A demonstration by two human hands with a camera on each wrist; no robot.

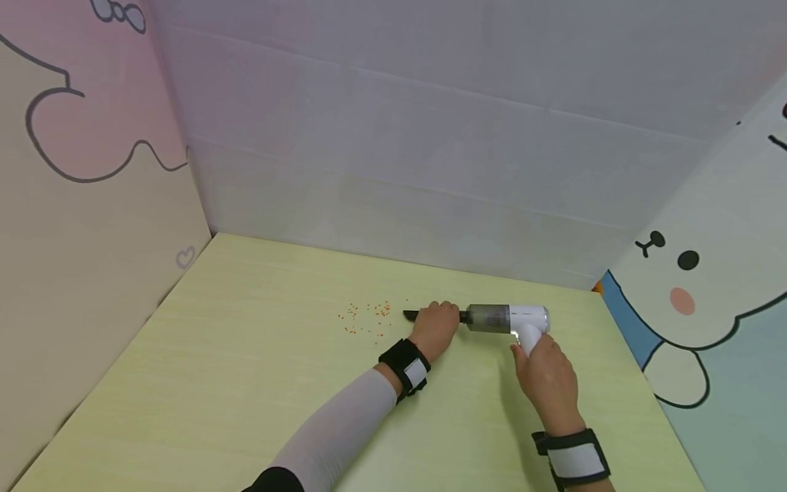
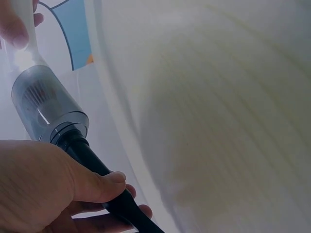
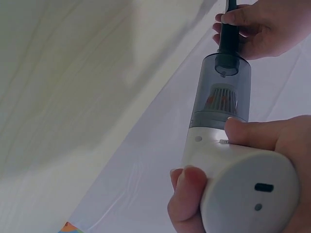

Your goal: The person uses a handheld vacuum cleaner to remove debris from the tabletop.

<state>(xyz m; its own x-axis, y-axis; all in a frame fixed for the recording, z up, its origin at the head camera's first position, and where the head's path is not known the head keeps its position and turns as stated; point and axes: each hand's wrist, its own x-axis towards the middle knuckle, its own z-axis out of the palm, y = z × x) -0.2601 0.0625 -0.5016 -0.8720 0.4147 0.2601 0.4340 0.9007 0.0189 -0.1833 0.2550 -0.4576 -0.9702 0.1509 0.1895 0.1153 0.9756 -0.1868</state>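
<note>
A small white handheld vacuum point(image 1: 513, 319) with a smoky clear dust cup point(image 3: 221, 92) and a black nozzle point(image 2: 104, 182) lies level over the pale yellow table point(image 1: 246, 383), nozzle pointing left. My right hand point(image 1: 546, 374) grips its white handle point(image 3: 233, 179). My left hand point(image 1: 435, 326) is curled round the black nozzle, thumb and fingers pinching it point(image 3: 243, 29). Several tiny orange crumbs point(image 1: 367, 318) are scattered on the table just left of the nozzle tip.
Three panel walls box in the table: a plain grey one point(image 1: 430, 171) at the back, a pink and beige cartoon panel point(image 1: 80, 171) at left, a cartoon animal panel point(image 1: 713, 294) at right. Both wrists wear black and white bands.
</note>
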